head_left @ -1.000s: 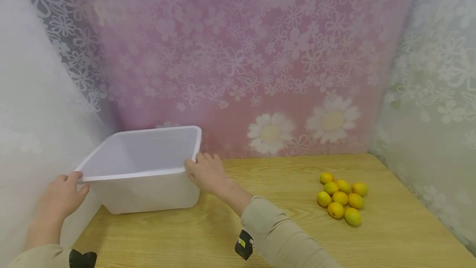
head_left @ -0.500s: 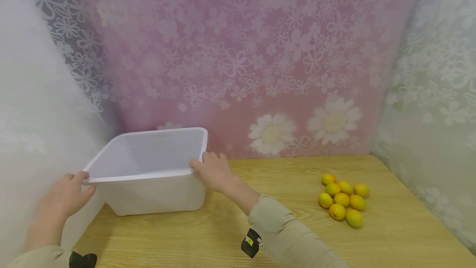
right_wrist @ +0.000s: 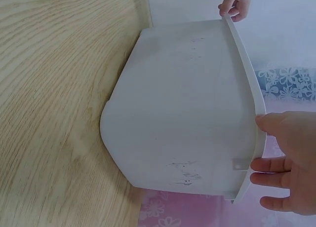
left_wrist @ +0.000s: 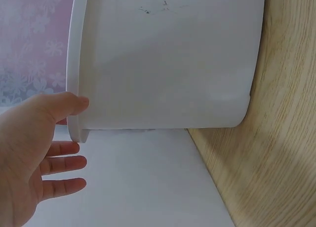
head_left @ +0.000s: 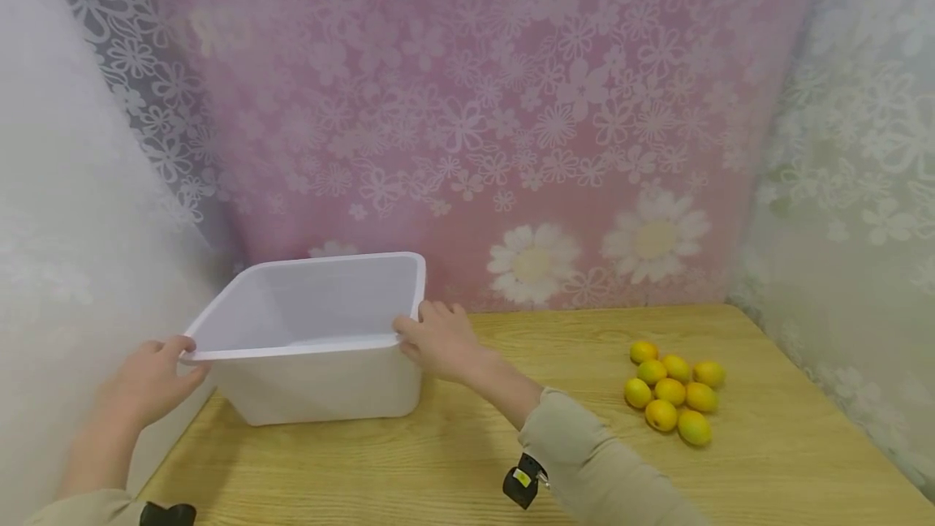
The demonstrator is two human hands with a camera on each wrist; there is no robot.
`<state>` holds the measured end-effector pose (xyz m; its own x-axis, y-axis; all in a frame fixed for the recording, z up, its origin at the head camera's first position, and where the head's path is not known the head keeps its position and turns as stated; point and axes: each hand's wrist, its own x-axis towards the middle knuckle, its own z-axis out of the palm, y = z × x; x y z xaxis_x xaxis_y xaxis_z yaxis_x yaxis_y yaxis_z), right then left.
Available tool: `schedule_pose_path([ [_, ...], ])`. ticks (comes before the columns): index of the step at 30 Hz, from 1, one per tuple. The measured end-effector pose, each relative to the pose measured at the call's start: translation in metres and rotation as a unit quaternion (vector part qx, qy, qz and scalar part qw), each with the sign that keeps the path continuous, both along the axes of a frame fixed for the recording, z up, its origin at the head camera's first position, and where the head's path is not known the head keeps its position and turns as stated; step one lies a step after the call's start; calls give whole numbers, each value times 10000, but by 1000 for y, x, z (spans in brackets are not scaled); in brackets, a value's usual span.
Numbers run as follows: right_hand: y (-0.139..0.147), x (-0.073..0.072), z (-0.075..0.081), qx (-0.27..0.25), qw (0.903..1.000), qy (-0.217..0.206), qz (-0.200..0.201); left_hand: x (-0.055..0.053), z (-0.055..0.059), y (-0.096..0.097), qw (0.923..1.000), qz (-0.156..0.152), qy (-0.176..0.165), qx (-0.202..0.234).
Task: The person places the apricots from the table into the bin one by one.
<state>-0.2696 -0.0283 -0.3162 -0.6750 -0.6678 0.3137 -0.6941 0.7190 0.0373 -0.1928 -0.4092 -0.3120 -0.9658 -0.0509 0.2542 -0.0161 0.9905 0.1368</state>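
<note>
Head view, and here's the white tub (head_left: 321, 388), upright on the left part of the wooden counter (head_left: 438, 469), open top facing up. The left hand (head_left: 146, 384) grips the near left corner, pinching the rim (head_left: 292, 351); in the left wrist view its thumb lies against the outer lip while three fingers stretch out past the corner. Across the tub, the right hand (head_left: 441, 343) holds the near right corner, thumb toward the front. Dark scuffs (right_wrist: 185, 175) show on the tub's outer wall in the right wrist view. Well apart to the right, nine yellow fruits (head_left: 670, 390) sit bunched on the counter, some tinged green. Beige sleeves (head_left: 592, 445) cover both forearms, a black device (head_left: 521, 484) by the right cuff, and behind everything a pink backdrop (head_left: 409, 128) carries white flowers.
</note>
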Motion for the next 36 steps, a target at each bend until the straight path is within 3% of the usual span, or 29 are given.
schedule_pose_path([
  [14,39,-3,1,-83,9999,-88,74,-5,-1,30,9985,-389,313,-217],
  [22,62,4,0,-221,9994,-100,243,-8,-3,46,9978,-552,281,-249],
  [36,90,5,-1,-318,9991,-46,265,-7,3,72,9975,-646,212,-214],
])
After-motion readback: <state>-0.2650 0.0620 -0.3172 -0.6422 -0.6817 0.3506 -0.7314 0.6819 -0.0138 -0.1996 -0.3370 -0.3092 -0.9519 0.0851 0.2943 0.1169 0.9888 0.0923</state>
